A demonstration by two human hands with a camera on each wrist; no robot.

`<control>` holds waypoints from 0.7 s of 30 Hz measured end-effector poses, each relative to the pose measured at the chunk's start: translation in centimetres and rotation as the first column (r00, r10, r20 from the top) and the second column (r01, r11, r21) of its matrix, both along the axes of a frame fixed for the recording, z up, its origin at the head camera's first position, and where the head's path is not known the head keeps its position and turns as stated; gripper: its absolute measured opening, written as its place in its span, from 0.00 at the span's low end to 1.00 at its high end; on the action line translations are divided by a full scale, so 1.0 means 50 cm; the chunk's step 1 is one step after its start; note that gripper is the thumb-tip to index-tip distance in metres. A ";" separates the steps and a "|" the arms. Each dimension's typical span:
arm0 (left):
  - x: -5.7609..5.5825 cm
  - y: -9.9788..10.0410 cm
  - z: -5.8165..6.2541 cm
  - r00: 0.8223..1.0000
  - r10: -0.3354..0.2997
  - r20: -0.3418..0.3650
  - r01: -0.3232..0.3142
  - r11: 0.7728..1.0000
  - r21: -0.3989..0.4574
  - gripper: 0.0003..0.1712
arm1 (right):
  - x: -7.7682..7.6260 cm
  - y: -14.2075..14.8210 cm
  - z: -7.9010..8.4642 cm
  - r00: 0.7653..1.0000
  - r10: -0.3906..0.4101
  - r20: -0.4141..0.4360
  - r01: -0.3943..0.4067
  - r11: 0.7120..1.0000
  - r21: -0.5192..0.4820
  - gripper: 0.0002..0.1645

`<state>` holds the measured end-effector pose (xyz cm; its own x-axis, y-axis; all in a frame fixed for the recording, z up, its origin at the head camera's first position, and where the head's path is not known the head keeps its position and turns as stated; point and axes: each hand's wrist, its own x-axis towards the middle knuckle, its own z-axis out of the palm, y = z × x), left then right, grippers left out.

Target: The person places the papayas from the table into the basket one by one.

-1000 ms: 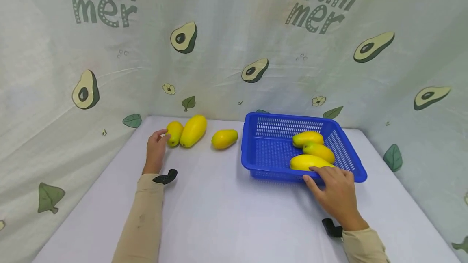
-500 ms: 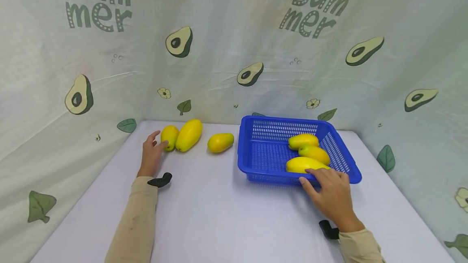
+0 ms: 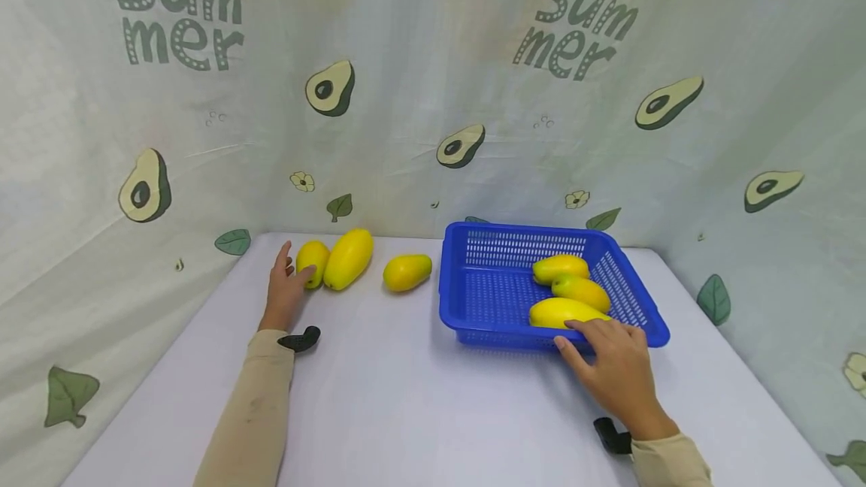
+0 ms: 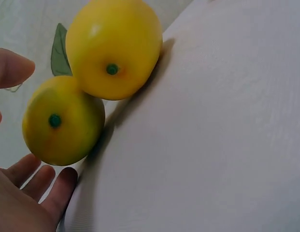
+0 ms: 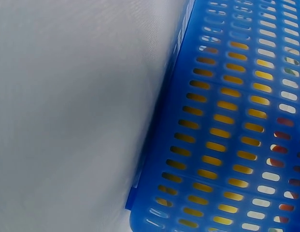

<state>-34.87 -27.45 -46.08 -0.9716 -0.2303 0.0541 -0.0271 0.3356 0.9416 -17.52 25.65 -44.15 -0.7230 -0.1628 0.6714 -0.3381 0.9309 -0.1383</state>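
Head view, left fingers (image 3: 283, 255) wide beside fruit (image 3: 314, 260), right fingers (image 3: 590, 329) curled over basket rim (image 3: 494, 328)

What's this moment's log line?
left hand: open at leftmost yellow fruit | right hand: over near rim of blue basket | inside: three yellow fruits visible | table: three more

On the table (image 3: 433, 412) I have two fruits side by side at the far left, the smaller fruit (image 3: 313, 263) just left of the longer fruit (image 3: 348, 260), with the left hand (image 3: 284, 295) close along the smaller one's left side. To the right of that pair I see a lone fruit (image 3: 407, 273), sitting before the basket (image 3: 501, 332) begins further right. Inside the basket's right half I count a back fruit (image 3: 560, 267), a middle fruit (image 3: 583, 293) and a front fruit (image 3: 561, 313) by the near wall, the right hand (image 3: 617, 370) at the rim there.
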 end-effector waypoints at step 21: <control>-0.011 -0.003 -0.022 0.998 -0.063 0.020 0.065 0.988 -0.139 0.42 | -0.001 0.000 0.000 1.000 0.008 -0.009 -0.008 1.000 -0.005 0.23</control>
<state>-35.43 -27.60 -47.19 -0.9850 -0.1591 0.0663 -0.0156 0.4656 0.8849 -17.57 25.66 -44.17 -0.7154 -0.1648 0.6789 -0.3466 0.9275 -0.1400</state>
